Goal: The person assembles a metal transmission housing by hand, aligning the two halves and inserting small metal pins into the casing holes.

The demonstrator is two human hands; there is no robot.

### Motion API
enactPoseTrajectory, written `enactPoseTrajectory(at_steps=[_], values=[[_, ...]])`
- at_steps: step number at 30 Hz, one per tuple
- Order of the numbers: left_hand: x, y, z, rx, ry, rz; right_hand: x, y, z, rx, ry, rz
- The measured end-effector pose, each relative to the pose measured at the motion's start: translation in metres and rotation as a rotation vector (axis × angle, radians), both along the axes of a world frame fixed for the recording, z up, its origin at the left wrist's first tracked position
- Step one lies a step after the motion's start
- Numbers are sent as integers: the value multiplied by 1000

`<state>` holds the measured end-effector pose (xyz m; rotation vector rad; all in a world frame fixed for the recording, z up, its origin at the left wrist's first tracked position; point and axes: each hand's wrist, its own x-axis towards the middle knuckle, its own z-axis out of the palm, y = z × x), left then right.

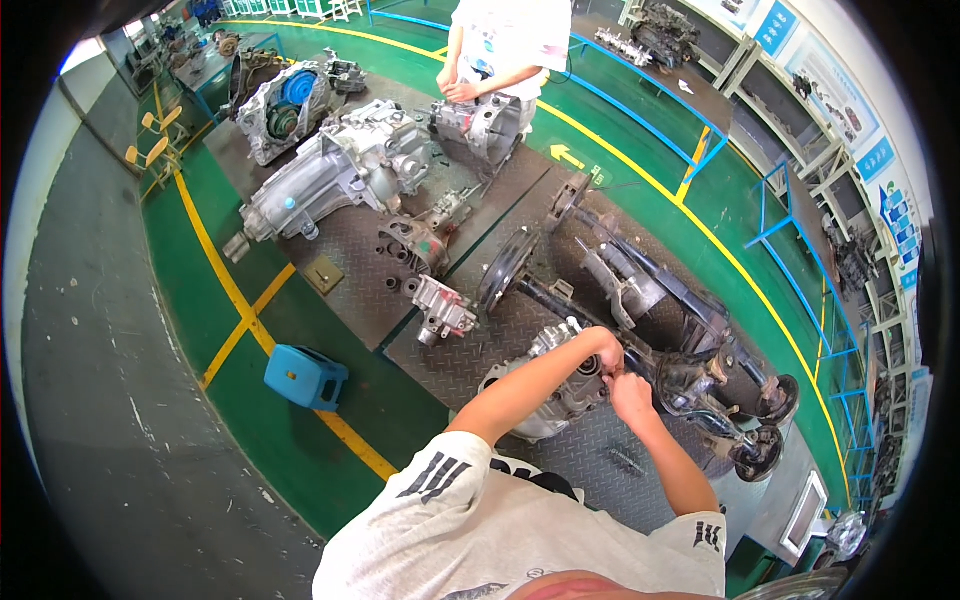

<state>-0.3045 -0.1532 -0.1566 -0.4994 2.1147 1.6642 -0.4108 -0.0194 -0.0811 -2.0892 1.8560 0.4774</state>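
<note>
My left hand (603,347) and my right hand (630,392) meet over a silver gearbox housing (555,380) on the dark checker-plate platform (450,360). Both hands have their fingers bent and pinched at the housing's upper right side, next to a black axle assembly (690,360). Whatever small part they grip is hidden by the fingers. My forearms reach in from the lower middle, over my white shirt.
A second person in a white shirt (500,40) stands at the far end by another housing (480,125). Large transmissions (340,170) and small castings (440,310) lie on the platforms. A blue stool (305,375) sits on the green floor at left. Blue railings stand to the right.
</note>
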Motion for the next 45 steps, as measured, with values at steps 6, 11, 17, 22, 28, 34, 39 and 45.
enactPoseTrajectory(at_steps=[6, 11, 17, 22, 28, 34, 39, 45], values=[[-5, 2, 1, -34, -32, 65, -25, 5, 3, -220, -358, 335], [-7, -1, -9, -45, -22, 90, -7, 11, 1, -167, -211, 176], [-6, -4, -18, -82, -79, 91, -17, 13, -2, -197, -256, 136], [-5, 2, 5, -70, -27, 9, -20, 17, -14, -263, -270, 139], [5, 3, 15, -102, 29, -57, -4, 15, -2, -196, -65, 83], [1, 6, 29, -164, -77, -5, -9, 17, 1, -239, -180, 156], [1, 4, 25, -177, -89, -36, -17, 5, -10, -162, -46, 88], [-7, 3, 16, -220, -98, -57, -11, 17, 14, -237, -390, 179]])
